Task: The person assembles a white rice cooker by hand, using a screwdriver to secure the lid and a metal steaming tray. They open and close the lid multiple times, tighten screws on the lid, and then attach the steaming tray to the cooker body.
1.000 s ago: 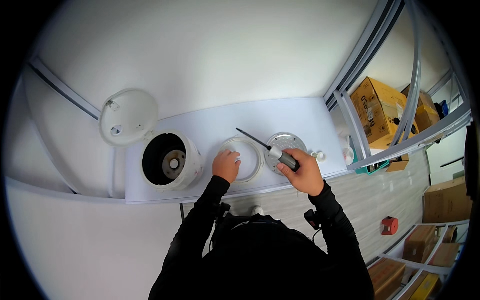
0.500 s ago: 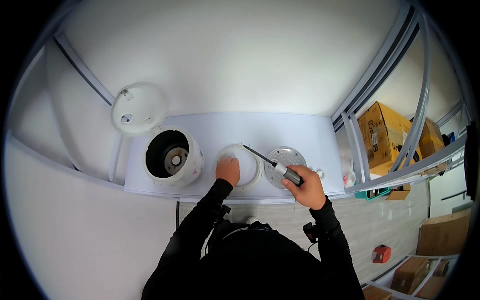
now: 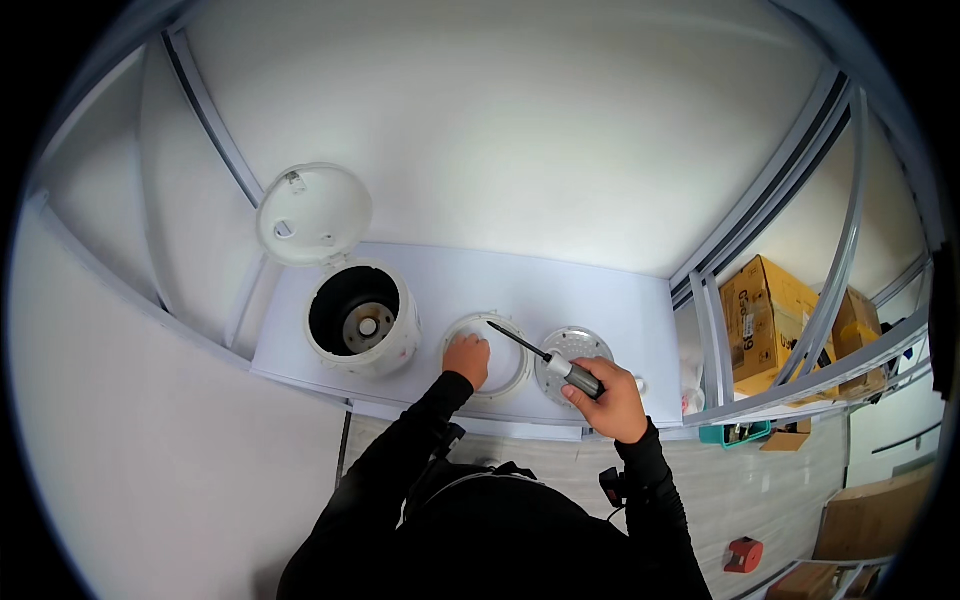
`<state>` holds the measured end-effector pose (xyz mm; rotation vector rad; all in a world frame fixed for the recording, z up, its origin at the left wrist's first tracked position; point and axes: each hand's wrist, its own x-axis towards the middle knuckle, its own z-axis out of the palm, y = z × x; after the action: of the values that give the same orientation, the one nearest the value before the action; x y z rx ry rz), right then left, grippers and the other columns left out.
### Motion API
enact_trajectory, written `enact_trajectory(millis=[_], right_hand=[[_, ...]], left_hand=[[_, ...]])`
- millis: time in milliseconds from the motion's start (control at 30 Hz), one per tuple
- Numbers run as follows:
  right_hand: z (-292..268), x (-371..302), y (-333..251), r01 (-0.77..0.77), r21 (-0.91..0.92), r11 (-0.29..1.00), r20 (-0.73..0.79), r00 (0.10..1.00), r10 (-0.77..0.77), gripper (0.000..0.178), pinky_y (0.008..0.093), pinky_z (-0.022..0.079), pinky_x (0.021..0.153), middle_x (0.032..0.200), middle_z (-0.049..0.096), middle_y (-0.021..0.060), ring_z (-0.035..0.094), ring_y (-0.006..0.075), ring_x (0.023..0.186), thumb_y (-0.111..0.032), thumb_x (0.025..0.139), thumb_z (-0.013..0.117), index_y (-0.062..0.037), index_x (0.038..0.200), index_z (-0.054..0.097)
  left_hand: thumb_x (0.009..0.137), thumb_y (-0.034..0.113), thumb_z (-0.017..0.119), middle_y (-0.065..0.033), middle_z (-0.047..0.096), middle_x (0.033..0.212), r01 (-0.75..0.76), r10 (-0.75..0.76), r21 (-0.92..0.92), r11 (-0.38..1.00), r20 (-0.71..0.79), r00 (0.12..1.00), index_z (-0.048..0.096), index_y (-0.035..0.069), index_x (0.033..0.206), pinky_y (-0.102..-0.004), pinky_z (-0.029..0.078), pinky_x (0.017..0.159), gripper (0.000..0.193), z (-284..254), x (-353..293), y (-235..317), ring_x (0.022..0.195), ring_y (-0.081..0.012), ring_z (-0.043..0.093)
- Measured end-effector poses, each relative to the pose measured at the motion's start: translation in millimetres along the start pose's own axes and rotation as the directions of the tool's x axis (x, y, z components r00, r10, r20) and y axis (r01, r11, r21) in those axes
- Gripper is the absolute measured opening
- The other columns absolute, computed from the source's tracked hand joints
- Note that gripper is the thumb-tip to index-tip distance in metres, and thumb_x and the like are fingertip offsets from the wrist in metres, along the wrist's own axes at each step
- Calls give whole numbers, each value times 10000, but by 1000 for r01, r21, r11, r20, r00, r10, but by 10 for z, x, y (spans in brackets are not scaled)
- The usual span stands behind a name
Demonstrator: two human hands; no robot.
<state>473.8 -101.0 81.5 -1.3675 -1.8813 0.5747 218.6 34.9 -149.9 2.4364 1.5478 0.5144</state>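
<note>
My right hand [image 3: 617, 404] is closed around a screwdriver [image 3: 570, 373] with a grey and dark handle. Its thin dark shaft points up and left, the tip over the far side of a white plastic ring [image 3: 524, 375]. Curled fingers of my left hand [image 3: 468, 361] rest on the left edge of that ring, hiding the part they grip. Partly behind the screwdriver, a round silver perforated plate [image 3: 552, 390] lies to the right of the ring. To the left stands a white rice cooker [image 3: 385, 358] with its lid [image 3: 325, 215] raised; a metal heating plate shows inside its dark chamber.
All of this sits on a pale narrow table [image 3: 440, 275] against a white wall. Past the metal frame [image 3: 712, 340] on the right are cardboard boxes [image 3: 765, 325] and a teal basket [image 3: 735, 436]. A red stool [image 3: 743, 555] stands on the floor.
The whole view has shifted and tilted slightly, so the table sits a little lower in it. Both hands keep nearly the same places, the screwdriver still over the ring.
</note>
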Motion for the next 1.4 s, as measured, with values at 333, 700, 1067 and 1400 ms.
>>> enact_trajectory(millis=[333,700,1067,1400], right_hand=[[28,-50,65,-7,46,999,-66,998,10,354,395,565,739,978,722,180,711,380,838,-195,837,835,-32,1125,709],[62,-13,-15,73,32,997,17,997,-74,376,365,534,682,902,698,147,679,315,746,-180,835,844,-32,1152,707],[66,-21,-52,71,70,995,-17,997,-70,430,337,521,714,890,693,131,658,246,764,-73,817,838,-45,1226,713],[116,1,-109,101,32,994,-43,994,-99,404,351,499,605,805,648,105,630,270,652,-161,817,852,-102,1200,737]], left_hand=[[999,121,654,-89,728,903,-39,-246,-812,582,-221,944,675,24,1161,-300,516,688,190,-1172,-50,558,748,-156,647],[1005,101,681,-107,734,1060,-44,-290,-985,-168,7,957,677,1,1162,-254,508,700,185,-1752,-236,617,786,-113,617],[1010,102,679,-89,726,1078,-26,-258,-973,-229,35,966,676,17,1170,-287,571,828,181,-1799,-350,643,921,-143,679],[1018,64,646,-99,731,1098,-50,-247,-981,-185,-3,969,679,-3,1179,-289,575,857,178,-1795,-389,583,926,-146,680]])
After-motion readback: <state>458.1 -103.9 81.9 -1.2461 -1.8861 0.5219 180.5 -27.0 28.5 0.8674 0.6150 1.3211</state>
